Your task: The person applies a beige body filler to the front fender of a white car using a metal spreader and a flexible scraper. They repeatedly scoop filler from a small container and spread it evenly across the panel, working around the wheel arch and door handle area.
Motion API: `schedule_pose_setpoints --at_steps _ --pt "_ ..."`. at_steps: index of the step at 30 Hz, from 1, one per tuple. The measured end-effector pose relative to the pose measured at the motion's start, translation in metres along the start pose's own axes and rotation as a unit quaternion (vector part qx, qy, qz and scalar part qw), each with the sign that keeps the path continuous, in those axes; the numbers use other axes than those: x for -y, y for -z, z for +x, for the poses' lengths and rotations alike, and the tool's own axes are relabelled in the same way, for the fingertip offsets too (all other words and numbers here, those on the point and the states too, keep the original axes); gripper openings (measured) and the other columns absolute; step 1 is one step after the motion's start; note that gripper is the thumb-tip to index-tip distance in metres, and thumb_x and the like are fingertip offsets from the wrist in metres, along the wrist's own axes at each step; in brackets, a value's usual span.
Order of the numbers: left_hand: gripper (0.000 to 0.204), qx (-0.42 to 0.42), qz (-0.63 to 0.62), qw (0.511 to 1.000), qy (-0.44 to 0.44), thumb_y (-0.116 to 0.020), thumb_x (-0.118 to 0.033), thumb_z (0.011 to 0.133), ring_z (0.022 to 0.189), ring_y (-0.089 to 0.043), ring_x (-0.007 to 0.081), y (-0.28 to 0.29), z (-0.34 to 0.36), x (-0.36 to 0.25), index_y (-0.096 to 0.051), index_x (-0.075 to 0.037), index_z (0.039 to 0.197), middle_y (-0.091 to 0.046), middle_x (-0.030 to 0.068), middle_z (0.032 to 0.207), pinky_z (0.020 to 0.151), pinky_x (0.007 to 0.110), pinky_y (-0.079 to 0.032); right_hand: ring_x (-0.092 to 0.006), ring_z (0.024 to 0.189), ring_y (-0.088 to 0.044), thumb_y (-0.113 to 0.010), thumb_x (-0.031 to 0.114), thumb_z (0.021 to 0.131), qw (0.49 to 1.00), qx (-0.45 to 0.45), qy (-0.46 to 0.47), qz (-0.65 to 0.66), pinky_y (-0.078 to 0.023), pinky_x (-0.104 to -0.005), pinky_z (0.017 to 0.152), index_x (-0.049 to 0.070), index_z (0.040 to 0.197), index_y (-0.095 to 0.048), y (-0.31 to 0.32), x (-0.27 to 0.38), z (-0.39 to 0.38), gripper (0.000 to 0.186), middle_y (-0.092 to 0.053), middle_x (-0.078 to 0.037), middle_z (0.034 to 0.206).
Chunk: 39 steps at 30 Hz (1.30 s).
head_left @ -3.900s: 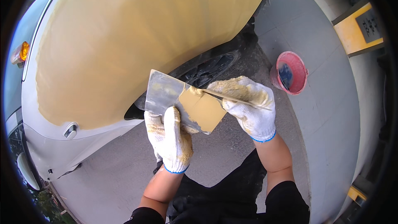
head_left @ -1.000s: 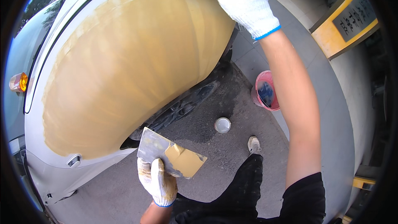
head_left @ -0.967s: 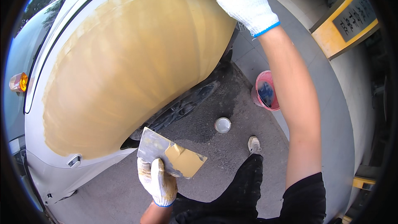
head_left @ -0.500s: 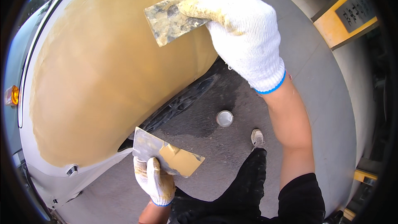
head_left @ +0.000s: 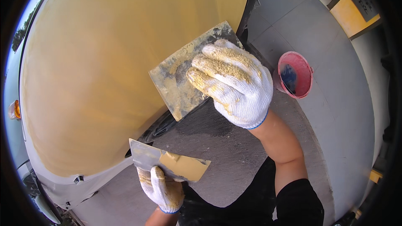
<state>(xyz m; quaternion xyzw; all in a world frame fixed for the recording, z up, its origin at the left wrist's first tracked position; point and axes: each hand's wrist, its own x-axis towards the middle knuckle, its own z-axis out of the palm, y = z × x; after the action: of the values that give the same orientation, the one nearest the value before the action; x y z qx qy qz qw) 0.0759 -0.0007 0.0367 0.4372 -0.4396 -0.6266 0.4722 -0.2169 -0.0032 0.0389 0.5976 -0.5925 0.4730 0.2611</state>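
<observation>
A white car panel to my left carries a broad, smooth coat of tan filler point(head_left: 92, 83). My right hand point(head_left: 238, 79), in a white knit glove crusted with filler, is closed on a flat putty spreader point(head_left: 173, 86). Its fingers lie along the blotchy blade, which is over the panel's lower edge; whether it touches the coat I cannot tell. Lower down, my left hand point(head_left: 161, 190), gloved too, grips a second spreader, a grey metal filler blade point(head_left: 146, 152). A thick layer of tan filler point(head_left: 184, 165) covers that blade's right half.
A red bucket point(head_left: 307, 79) with dark liquid inside stands on the grey floor point(head_left: 335, 129) beyond my right wrist. At the upper right is a yellow stand point(head_left: 349, 14) with a dark panel. An orange lamp point(head_left: 15, 109) sits at the car's far left.
My right hand has come down and turned, so its fingers now lie across the blade. The left hand keeps its grip. With the view shifted, the red bucket shows and a small can does not.
</observation>
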Motion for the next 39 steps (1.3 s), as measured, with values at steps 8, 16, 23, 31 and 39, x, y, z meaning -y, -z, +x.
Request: schedule_pose_setpoints --at_steps 8,16,23,31,39 --pt "0.041 -0.018 0.043 0.999 -0.018 -0.061 -0.027 0.110 0.106 -0.068 0.0186 0.000 -0.002 0.011 -0.051 -0.003 0.142 -0.067 0.0090 0.122 0.091 0.036 -0.058 -0.0310 0.121 -0.070 -0.077 0.027 0.091 0.998 0.034 -0.047 0.019 -0.058 -0.0449 0.106 0.019 0.118 -0.080 -0.019 -0.001 -0.059 0.029 -0.075 -0.005 0.126" --pt "0.040 -0.037 0.095 0.994 -0.046 -0.058 -0.037 0.111 0.104 -0.068 0.0184 -0.004 -0.006 0.022 -0.052 -0.006 0.137 -0.067 0.0081 0.119 0.091 0.037 -0.057 -0.0264 0.110 -0.075 -0.077 0.011 0.082 0.998 0.002 -0.043 0.045 -0.061 -0.0481 0.098 0.013 0.105 -0.081 -0.068 -0.004 -0.128 0.023 -0.079 -0.009 0.114" --pt "0.035 -0.065 -0.012 0.997 0.034 -0.060 -0.021 0.110 0.108 -0.067 0.0173 -0.043 -0.007 0.043 -0.053 -0.005 0.141 -0.067 0.0090 0.124 0.095 0.036 -0.056 -0.0357 0.123 -0.069 -0.065 0.017 0.098 0.578 -0.209 -0.474 0.630 -0.058 -0.0460 0.105 -0.006 0.115 -0.073 0.016 0.079 -0.122 0.030 -0.071 -0.025 0.127" --pt "0.040 -0.030 -0.067 0.996 0.058 -0.070 -0.012 0.104 0.107 -0.066 0.0162 -0.053 -0.009 0.033 -0.050 -0.003 0.138 -0.065 0.0115 0.123 0.091 0.034 -0.059 -0.0311 0.109 -0.076 -0.074 -0.005 0.083 0.857 0.194 -0.329 0.346 -0.062 -0.0397 0.094 0.003 0.115 -0.079 0.092 0.073 -0.113 0.033 -0.077 -0.015 0.117" --pt "0.048 0.179 -0.163 0.967 0.079 -0.069 -0.002 0.099 0.119 -0.060 0.0165 -0.097 -0.069 -0.002 -0.050 0.000 0.143 -0.063 0.0131 0.135 0.107 0.036 -0.047 -0.0281 0.123 -0.068 -0.066 0.009 0.101 0.734 0.220 -0.488 0.417 -0.052 -0.0402 0.108 0.000 0.147 -0.055 0.109 0.119 -0.142 0.048 -0.069 -0.012 0.136"
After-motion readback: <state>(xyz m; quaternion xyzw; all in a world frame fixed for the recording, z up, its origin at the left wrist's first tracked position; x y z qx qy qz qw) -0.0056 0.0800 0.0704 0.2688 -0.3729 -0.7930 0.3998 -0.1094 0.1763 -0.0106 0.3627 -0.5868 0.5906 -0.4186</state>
